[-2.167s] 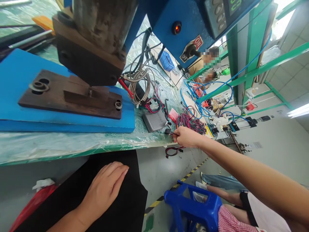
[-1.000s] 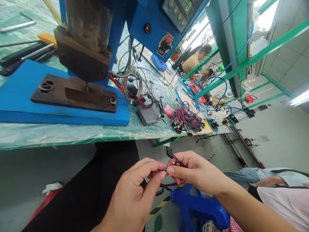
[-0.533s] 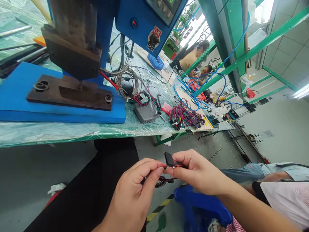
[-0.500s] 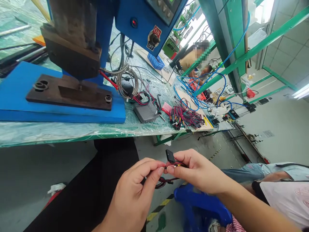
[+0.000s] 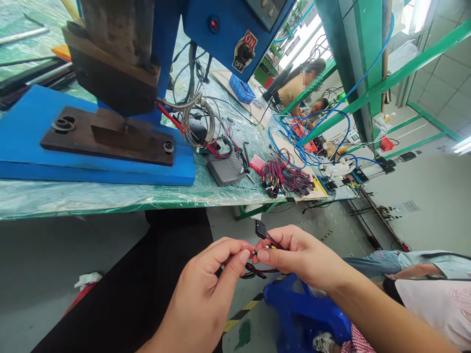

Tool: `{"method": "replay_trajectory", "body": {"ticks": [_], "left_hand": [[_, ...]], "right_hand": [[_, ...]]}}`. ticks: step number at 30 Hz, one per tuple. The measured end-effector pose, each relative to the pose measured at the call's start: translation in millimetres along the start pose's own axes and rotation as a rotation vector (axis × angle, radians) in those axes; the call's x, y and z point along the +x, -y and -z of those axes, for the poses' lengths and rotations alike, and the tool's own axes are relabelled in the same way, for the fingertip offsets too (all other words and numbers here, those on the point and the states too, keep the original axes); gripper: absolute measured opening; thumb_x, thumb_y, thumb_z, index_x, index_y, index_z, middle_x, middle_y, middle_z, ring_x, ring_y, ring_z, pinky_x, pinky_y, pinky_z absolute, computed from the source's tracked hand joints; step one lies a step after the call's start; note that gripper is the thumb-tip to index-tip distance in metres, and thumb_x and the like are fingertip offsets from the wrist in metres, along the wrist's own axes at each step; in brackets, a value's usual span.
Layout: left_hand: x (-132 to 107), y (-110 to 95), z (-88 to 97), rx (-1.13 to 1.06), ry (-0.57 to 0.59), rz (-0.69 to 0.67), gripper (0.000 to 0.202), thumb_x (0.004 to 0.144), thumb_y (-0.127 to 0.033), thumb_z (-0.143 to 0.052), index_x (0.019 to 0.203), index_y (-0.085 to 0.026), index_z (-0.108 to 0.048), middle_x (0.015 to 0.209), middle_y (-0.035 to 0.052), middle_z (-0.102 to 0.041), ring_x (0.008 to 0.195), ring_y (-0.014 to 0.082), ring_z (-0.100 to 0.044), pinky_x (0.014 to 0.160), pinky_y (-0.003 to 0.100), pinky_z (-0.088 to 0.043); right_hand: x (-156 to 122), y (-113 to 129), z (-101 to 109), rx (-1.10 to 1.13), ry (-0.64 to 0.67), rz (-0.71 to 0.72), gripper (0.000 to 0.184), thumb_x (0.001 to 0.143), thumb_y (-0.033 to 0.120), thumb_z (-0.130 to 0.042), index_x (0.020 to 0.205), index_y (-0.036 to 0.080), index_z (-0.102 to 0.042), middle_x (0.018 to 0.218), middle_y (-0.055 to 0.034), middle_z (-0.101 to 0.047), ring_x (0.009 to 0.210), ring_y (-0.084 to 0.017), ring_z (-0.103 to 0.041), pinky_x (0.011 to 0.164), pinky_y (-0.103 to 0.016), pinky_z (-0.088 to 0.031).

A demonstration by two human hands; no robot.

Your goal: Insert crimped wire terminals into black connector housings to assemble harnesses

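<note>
My left hand (image 5: 213, 282) and my right hand (image 5: 301, 257) meet in front of my lap, below the bench edge. The right hand pinches a wire harness (image 5: 274, 241) of thin red and black wires between thumb and fingers. A flat black connector (image 5: 260, 229) on that harness sticks up above the right fingertips. Between the thumb and forefinger of the left hand is the tip of a small dark piece at the harness end; the fingers mostly cover it. A loop of the wires (image 5: 253, 271) hangs beneath both hands.
A blue press (image 5: 147, 176) stands on the film-covered bench (image 5: 91, 198) at left. Beside it lie a grey foot pedal (image 5: 226, 170) and a pile of wire harnesses (image 5: 285, 177). A blue stool (image 5: 309, 309) is below right. One person works farther back; another sits at right.
The view has shifted slightly. Both hands keep their pinch close together, and the black connector has tilted a little and stands somewhat higher above the right fingers.
</note>
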State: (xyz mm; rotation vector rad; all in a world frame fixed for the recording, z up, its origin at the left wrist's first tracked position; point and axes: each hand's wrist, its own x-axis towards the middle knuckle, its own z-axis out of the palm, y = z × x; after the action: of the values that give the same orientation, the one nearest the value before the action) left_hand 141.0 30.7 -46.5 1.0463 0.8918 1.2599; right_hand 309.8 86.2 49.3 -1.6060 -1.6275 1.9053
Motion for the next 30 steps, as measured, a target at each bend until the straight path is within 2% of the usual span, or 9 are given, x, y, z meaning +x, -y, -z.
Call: {"method": "replay_trajectory", "body": {"ticks": [4,10,14,18,25,30], "left_hand": [[-1,-1,0.0,-0.055,0.017,0.032,0.021,0.097,-0.039,-0.060,0.098,-0.028,-0.078,0.085,-0.0001,-0.077,0.076,0.0164,-0.071,0.066,0.022,-0.058],[-4,-3,1.2,0.047,-0.053,-0.111,0.016,0.094,-0.030,-0.064,0.097,-0.031,-0.079,0.086,-0.0009,-0.077,0.077,0.0169,-0.074,0.067,0.023,-0.062],[-3,-3,0.5,0.139,-0.111,-0.220,0.017,0.094,-0.026,-0.064,0.099,-0.032,-0.079,0.086,-0.0027,-0.076,0.077,0.0151,-0.074,0.066,0.020,-0.062],[-3,-2,-0.3,0.219,-0.155,-0.310,0.021,0.094,-0.022,-0.066,0.105,-0.036,-0.077,0.092,-0.0054,-0.077,0.082,0.0131,-0.075,0.072,0.018,-0.061],[-5,3,1.0,0.359,-0.162,-0.438,0.017,0.097,-0.018,-0.062,0.103,-0.030,-0.073,0.093,-0.0023,-0.077,0.082,0.0149,-0.073,0.075,0.024,-0.061],[-6,8,2.0,0.438,-0.211,-0.505,0.015,0.097,-0.014,-0.061,0.104,-0.026,-0.068,0.095,-0.0021,-0.076,0.084,0.0128,-0.071,0.080,0.023,-0.057]], "right_hand": [[-1,0,1,-0.017,-0.004,-0.003,0.036,0.079,0.048,-0.083,0.080,0.015,-0.069,0.059,0.0090,-0.045,0.052,-0.007,-0.024,0.051,-0.025,-0.021],[-7,0,-5,-0.177,-0.106,0.056,0.030,0.084,0.043,-0.079,0.081,0.016,-0.069,0.066,0.0045,-0.050,0.063,-0.011,-0.036,0.057,-0.026,-0.028],[-14,2,-15,-0.352,-0.235,0.177,0.018,0.091,0.026,-0.065,0.075,0.018,-0.064,0.067,0.0039,-0.049,0.064,-0.012,-0.038,0.057,-0.026,-0.030],[-18,4,-20,-0.446,-0.260,0.269,0.016,0.082,0.009,-0.057,0.070,0.020,-0.061,0.063,0.0054,-0.048,0.059,-0.011,-0.037,0.053,-0.025,-0.029],[-17,2,-22,-0.419,-0.263,0.262,0.016,0.082,0.010,-0.057,0.071,0.020,-0.063,0.063,0.0047,-0.054,0.058,-0.011,-0.041,0.053,-0.024,-0.031],[-13,-10,-30,-0.325,-0.347,0.249,0.010,0.081,0.014,-0.062,0.073,0.018,-0.065,0.064,0.0039,-0.056,0.060,-0.011,-0.042,0.055,-0.024,-0.034]]}}
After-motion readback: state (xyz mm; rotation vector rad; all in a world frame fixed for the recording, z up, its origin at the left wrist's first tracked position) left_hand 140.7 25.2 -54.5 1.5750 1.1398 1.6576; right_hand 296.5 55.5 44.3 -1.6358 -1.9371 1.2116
